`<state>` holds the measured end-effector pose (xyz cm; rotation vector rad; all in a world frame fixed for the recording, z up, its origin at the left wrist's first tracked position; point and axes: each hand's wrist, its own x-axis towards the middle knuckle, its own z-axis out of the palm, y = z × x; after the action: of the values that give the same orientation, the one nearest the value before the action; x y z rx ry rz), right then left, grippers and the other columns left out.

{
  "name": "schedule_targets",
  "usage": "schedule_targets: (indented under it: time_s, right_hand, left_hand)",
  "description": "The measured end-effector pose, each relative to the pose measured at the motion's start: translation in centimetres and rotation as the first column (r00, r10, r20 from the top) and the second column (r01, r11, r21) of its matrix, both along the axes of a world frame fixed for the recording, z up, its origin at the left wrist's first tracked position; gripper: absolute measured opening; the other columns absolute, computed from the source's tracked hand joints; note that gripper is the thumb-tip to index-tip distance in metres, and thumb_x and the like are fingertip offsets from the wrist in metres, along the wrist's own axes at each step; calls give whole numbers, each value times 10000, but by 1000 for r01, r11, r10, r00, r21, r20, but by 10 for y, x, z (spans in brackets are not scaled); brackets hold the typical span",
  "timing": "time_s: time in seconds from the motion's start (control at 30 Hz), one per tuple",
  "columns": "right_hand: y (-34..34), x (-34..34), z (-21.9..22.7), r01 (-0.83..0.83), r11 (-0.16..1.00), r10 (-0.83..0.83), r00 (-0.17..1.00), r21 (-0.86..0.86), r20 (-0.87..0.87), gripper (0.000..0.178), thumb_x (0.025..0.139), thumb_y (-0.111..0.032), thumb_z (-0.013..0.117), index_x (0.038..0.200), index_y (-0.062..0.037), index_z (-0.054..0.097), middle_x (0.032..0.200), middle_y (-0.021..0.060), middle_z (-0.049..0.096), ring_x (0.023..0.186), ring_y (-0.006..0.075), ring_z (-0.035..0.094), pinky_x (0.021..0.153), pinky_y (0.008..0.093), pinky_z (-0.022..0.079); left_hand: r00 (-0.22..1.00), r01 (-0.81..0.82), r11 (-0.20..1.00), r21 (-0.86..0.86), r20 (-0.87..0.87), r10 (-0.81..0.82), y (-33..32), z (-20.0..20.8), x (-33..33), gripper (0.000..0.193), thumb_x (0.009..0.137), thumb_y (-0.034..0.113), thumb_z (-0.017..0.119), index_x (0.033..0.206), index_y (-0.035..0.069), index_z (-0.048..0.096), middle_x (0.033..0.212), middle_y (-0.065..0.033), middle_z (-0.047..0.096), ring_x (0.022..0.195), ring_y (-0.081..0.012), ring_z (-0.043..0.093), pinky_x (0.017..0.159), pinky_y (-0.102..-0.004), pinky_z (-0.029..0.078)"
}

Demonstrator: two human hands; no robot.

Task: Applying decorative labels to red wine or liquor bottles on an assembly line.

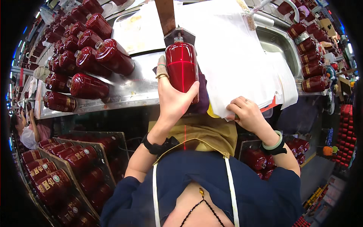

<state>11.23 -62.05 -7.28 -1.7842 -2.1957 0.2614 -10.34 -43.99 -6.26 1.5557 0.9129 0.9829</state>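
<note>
A dark red glossy bottle (180,70) with a clear neck lies in front of me, its neck toward a dark angular stop (180,34). Red light lines cross on its body. My left hand (173,92) grips its left side and lower end, thumb over the near part; a beige wrap covers one finger. Part of a dark purple cloth (202,94) shows under and beside the bottle. To the right lies a broad stack of white sheets (234,60). My right hand (245,113) is closed at the stack's near corner, fingers bent and pinching a sheet edge.
Several red bottles (115,56) stand on the metal table (140,83) at left. A wooden post (165,17) rises behind the stop. Metal sink (280,47) and more bottles (315,70) are at right. Crated bottles (53,185) sit below left; a person (30,132) is far left.
</note>
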Motion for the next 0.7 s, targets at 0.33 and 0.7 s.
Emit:
schedule_targets:
  time_s: [0.33,0.7]
  right_hand:
    - [-2,7,-6,-41,997,43,999,70,-25,237,775,-144,804,949,-81,656,964,69,617,908,281,641,739,396,538]
    - [-3,4,-12,-82,987,69,993,137,92,253,771,-218,809,901,-113,619,941,23,602,859,211,638,704,366,514]
  left_hand:
    - [997,22,999,-38,-68,-24,15,4,12,809,742,116,846,1401,-67,413,1223,-211,584,1086,-299,624,949,-408,520]
    - [995,24,976,218,-97,-3,19,-23,10,926,780,172,861,1497,-58,322,1356,-228,528,1225,-313,574,1045,-413,488]
